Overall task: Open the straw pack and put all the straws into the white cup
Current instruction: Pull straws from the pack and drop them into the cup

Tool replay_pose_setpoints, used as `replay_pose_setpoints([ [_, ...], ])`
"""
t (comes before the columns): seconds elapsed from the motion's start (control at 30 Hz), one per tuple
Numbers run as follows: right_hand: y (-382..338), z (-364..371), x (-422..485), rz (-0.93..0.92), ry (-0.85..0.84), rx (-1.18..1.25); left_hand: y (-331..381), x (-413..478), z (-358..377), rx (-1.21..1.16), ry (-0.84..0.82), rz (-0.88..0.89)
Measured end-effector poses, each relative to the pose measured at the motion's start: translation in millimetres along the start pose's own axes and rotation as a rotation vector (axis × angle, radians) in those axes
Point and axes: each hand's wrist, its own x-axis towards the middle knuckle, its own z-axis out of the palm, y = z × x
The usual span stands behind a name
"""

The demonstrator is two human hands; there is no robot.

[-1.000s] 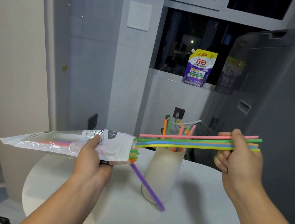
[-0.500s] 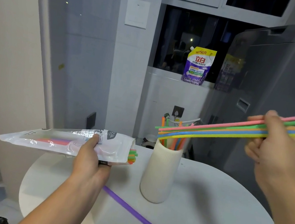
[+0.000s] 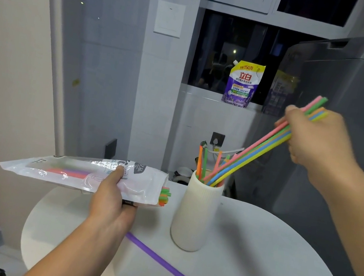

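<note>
5 straws [image 3: 253, 155], pink, green, orange, blue and yellow, are slanting down from the right hand [image 3: 317, 139] into the white cup [image 3: 196, 216], with their lower tips just inside its rim. The right hand is pinching them near their upper ends, its grip closed round the bundle, high on the far right. Holding them high and tilted is, I judge, letting the free lower ends aim at the narrow mouth of the cup. The cup is standing upright near the middle of the surface [image 3: 263, 261], and several other straws [image 3: 201, 160] are already leaning inside it.

The left hand [image 3: 111, 201] is holding the straw pack [image 3: 77, 171] on the left, above the surface's left edge, its grip wrapped round the middle of the pack with the thumb on top. The pack is lying roughly level, with its open mouth facing right toward the cup. Short green and orange straw ends [image 3: 164, 196] are poking out of that mouth. Keeping the pack level is probably stopping them from sliding out while leaving them within the right hand's reach.

1 purple straw [image 3: 159, 259] is lying flat on the surface on the near side of the cup, apart from it. The task is looking partway done: the bundle is needing release, the pack is needing emptying, and the purple straw is waiting to be picked up.
</note>
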Motion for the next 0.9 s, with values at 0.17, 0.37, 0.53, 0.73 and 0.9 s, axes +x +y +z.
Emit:
replay_pose_setpoints([
  [0.17,0.8,35.9,1.9,0.007,-0.151,-0.162,1.8,-1.4,0.8,-0.004,-0.017,0.005],
  [0.37,21.2,74.0,-7.0,0.017,-0.351,-0.321,4.3,-2.0,-1.6,0.004,-0.028,0.004],
  [0.53,33.2,83.0,-15.4,-0.029,-0.320,-0.411,8.2,-1.9,-1.5,0.003,-0.032,0.002],
  [0.73,26.9,74.5,-37.8,-0.176,-0.120,-0.393,10.9,-0.3,-4.1,0.008,-0.030,-0.009],
  [0.9,33.9,75.3,-92.4,-0.233,-0.249,-0.234,16.8,-2.6,-6.8,0.033,-0.058,-0.012],
])
